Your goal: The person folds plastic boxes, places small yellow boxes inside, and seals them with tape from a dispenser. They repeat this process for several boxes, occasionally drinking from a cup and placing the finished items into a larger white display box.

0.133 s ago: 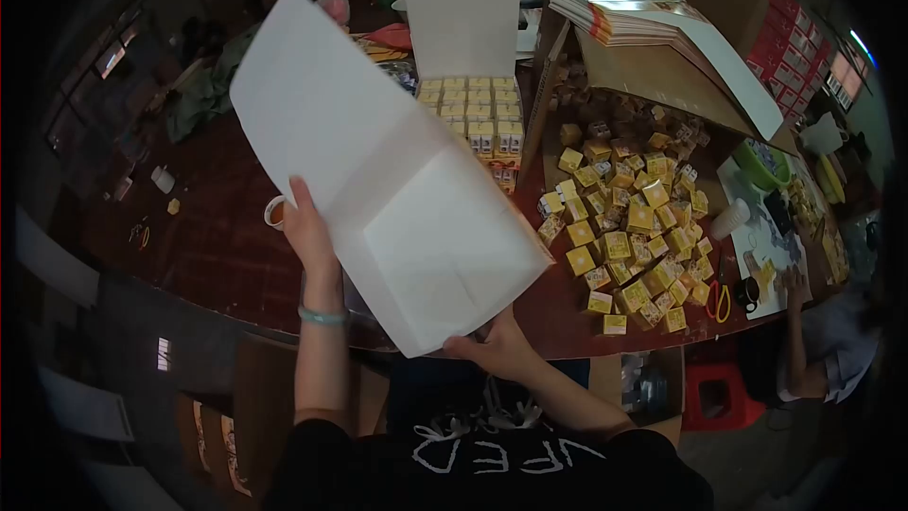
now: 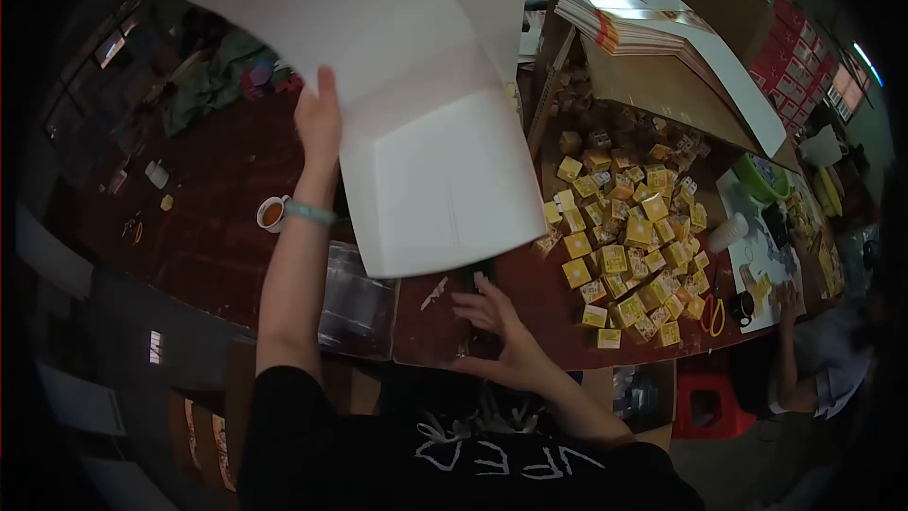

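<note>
The white letters on the person's black shirt [image 2: 511, 459] show upside down and I cannot read them for sure. No writing on the little yellow boxes [image 2: 629, 241] is big enough to read. The left hand [image 2: 319, 123] grips the left edge of a big white cardboard sheet [image 2: 416, 123] and holds it up in the air over the middle of the bench [image 2: 218, 227]. A moment ago the sheet was lower and both hands held it; now it has gone up and away from the near edge, and it hides the open white box that showed behind it. The right hand [image 2: 492, 322] has let go and now lies open, fingers spread, on the bench near the front edge, just under the sheet. A small cup [image 2: 271, 214] sits on the bench beside the left wrist. The yellow boxes lie heaped toward the right side. At the far right edge another person's hand [image 2: 787, 298] rests on the bench.
</note>
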### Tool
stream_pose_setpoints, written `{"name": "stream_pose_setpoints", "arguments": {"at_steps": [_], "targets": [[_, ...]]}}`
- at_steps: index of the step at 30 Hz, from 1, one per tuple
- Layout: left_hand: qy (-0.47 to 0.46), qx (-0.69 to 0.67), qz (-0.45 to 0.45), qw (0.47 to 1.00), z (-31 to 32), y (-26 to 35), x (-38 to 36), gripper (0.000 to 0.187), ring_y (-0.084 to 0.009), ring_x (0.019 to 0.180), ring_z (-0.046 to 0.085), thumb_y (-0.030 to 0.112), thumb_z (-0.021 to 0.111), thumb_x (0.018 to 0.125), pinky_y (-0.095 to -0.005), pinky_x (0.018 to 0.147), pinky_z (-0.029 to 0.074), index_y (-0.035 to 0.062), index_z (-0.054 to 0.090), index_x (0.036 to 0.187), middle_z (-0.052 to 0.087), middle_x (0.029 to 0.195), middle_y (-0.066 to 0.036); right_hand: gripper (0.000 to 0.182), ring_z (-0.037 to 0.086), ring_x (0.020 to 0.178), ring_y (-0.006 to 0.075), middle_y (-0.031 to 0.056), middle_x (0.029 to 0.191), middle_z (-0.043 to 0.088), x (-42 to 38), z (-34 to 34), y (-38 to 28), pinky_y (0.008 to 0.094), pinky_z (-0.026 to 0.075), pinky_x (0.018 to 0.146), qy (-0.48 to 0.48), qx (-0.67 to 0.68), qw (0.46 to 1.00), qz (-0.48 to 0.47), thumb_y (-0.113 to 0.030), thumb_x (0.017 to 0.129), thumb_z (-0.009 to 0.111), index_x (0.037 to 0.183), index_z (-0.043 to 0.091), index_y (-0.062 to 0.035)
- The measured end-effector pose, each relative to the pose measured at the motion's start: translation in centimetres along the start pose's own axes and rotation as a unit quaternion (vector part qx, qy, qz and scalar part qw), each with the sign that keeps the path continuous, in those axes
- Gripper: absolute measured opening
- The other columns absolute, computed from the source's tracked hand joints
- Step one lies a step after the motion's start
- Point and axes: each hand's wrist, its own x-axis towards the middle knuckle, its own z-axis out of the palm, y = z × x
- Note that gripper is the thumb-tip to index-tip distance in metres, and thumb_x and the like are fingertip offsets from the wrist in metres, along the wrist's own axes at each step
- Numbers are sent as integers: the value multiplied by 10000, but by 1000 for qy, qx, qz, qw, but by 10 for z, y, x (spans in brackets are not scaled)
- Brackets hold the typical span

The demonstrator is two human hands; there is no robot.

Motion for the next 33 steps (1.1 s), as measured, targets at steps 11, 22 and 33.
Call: {"name": "stream_pose_setpoints", "arguments": {"at_steps": [11,22,33], "targets": [[-74,130,127,980,162,-98,129,484,-272,941,626,417,692,916,-366,865,490,-8,614,1132,650,1103,-159,416,652,1078,296,144,1140,661,-6,-47,-13,391,543,868,61,-303,950,-49,-59,806,770,1196,629,-32],[-200,225,249,920,-35,-37,-58,329,-333,1278,488,157,649,934,-439,1077,368,46,586,1238,522,1372,-148,261,618,1045,295,106,1082,657,248,-104,71,465,450,982,77,-647,729,-208,-221,923,636,1128,602,-63],[-174,430,-10,886,-191,-79,-231,422,-363,1208,532,253,745,853,-451,1027,412,36,605,1187,561,1300,-158,396,635,1044,340,139,1124,670,253,-113,41,435,517,870,43,-561,787,-252,-316,894,695,1211,633,-87]]}}
